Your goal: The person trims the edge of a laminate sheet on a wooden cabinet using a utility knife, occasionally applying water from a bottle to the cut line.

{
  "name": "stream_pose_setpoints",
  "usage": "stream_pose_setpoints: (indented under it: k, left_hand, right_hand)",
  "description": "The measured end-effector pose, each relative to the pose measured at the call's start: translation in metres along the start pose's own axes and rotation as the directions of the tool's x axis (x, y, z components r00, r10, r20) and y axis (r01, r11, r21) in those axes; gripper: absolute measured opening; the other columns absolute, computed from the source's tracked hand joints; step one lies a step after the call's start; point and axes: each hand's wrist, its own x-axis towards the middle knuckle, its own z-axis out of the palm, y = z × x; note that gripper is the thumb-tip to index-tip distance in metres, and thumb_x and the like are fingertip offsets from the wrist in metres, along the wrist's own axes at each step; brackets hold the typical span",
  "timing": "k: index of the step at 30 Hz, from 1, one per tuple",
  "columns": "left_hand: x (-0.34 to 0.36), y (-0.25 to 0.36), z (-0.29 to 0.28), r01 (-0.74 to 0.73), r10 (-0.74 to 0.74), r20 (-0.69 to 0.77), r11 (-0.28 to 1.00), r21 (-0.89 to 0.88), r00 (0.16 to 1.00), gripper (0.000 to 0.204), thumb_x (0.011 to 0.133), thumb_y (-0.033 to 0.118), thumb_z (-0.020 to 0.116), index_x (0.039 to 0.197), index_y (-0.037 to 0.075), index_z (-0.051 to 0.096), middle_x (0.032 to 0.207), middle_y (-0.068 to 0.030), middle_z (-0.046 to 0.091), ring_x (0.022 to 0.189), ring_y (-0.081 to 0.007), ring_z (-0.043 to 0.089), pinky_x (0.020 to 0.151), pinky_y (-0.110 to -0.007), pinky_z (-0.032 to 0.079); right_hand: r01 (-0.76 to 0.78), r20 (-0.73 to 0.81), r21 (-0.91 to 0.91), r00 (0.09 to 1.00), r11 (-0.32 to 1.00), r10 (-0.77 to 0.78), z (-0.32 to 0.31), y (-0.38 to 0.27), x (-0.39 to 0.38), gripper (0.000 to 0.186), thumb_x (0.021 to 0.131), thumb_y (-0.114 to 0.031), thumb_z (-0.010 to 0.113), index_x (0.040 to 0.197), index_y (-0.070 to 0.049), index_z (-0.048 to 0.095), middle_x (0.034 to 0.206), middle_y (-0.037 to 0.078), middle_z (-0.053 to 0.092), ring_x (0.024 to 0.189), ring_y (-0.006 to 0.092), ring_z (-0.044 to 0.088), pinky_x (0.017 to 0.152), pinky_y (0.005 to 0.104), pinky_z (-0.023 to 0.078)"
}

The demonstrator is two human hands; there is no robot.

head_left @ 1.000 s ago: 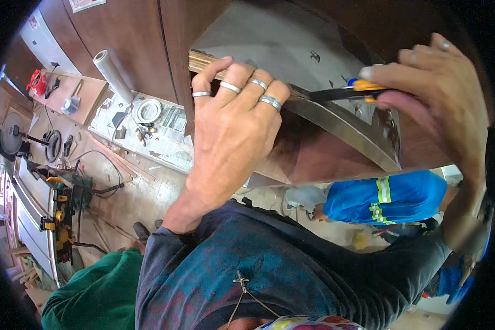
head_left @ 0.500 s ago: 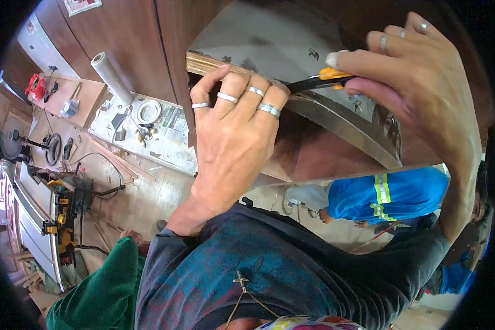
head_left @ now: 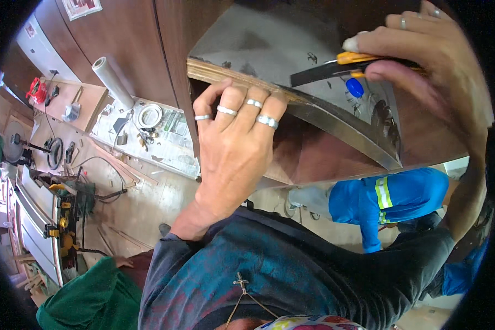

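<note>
My left hand [head_left: 234, 143], with rings on three fingers, grips the raw plywood edge of a brown laminated panel [head_left: 324, 154], its fingers hooked over the top. My right hand [head_left: 429, 60] is closed around a yellow and black utility knife [head_left: 335, 66], whose dark tip points left, just above the panel's edge where a grey strip [head_left: 346, 129] runs along it. Behind the edge lies a grey inner surface [head_left: 269, 38] with a blue cap [head_left: 355, 87] on it.
A brown cabinet front [head_left: 126, 49] stands at the left. Below on the floor are a cluttered board with a roll and a tape ring [head_left: 148, 116], power tools [head_left: 60, 220] and a fan [head_left: 52, 151]. A person in blue with a reflective stripe [head_left: 385, 201] bends at the right.
My right hand has slid the knife leftward along the panel's edge toward my left hand. My left hand keeps its grip on the edge.
</note>
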Motion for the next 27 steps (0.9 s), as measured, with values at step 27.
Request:
stream_pose_setpoints:
  k: [27]
  left_hand:
    - [-0.006,0.006,-0.006,0.014,-0.013,0.038,1.000,-0.005,0.999,0.030,0.077,0.014,0.063,0.107,0.009,0.065,0.100,-0.0016,0.062,0.095,-0.0173,0.055,0.099,-0.041,0.042]
  right_hand:
    - [0.040,0.106,0.009,0.994,0.999,-0.041,-0.003,-0.006,0.002,0.027,0.080,-0.023,0.075,0.104,-0.011,0.074,0.074,0.003,0.057,0.074,0.0201,0.057,0.076,0.0381,0.040]
